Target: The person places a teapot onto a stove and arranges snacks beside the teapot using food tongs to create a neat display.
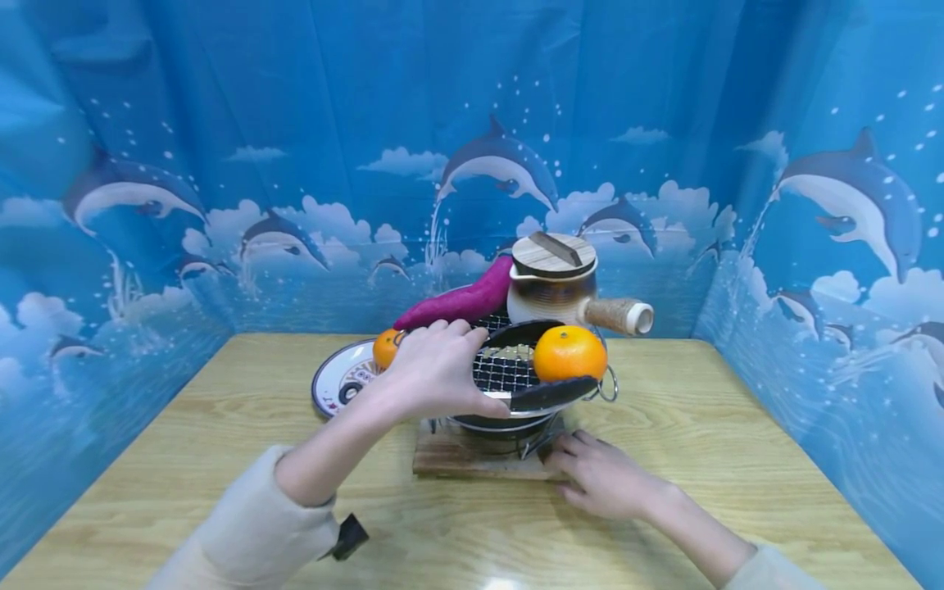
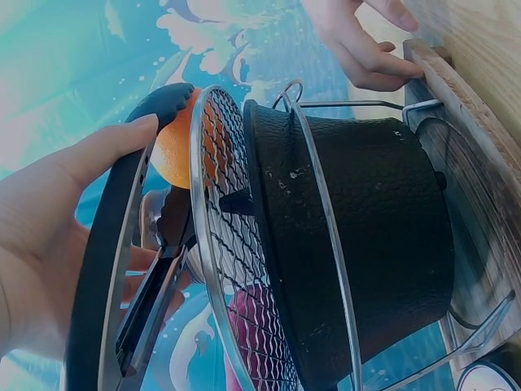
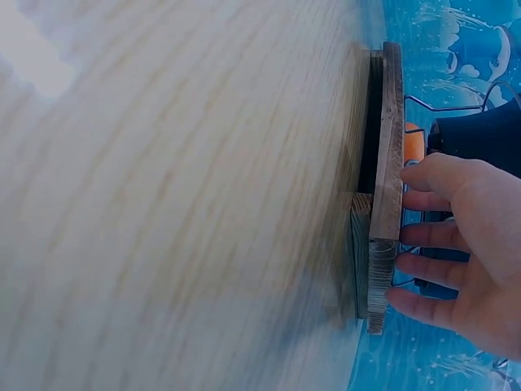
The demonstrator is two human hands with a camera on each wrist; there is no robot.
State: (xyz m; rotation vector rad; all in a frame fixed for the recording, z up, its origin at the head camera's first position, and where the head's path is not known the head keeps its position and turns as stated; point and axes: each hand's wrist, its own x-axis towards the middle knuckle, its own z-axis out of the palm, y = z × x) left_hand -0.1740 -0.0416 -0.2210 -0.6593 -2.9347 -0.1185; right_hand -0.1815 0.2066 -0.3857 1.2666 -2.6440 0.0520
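Note:
My left hand (image 1: pixel 435 369) grips black kitchen tongs (image 2: pixel 106 244), with the thumb along the upper arm. The tongs' dark jaws lie on either side of a mandarin (image 1: pixel 570 354) at the right of the round wire mesh (image 1: pixel 501 373). Beneath the mesh stands a black stove bowl (image 2: pixel 350 220) in a wire frame on a wooden board (image 1: pixel 479 463). With fingers extended, my right hand (image 1: pixel 605 475) touches the board's right end. A purple sweet potato (image 1: pixel 465 299) and a small side-handled pot (image 1: pixel 553 299) with a wooden lid sit at the back of the mesh.
On the left, behind my forearm, a patterned plate (image 1: pixel 324 385) carries a second mandarin (image 1: pixel 385 348) and a small black ring-shaped piece (image 1: pixel 350 392). The pot's wrapped handle (image 1: pixel 618 315) juts out to the right. A blue dolphin curtain (image 1: pixel 332 147) encloses the wooden table (image 1: pixel 243 410).

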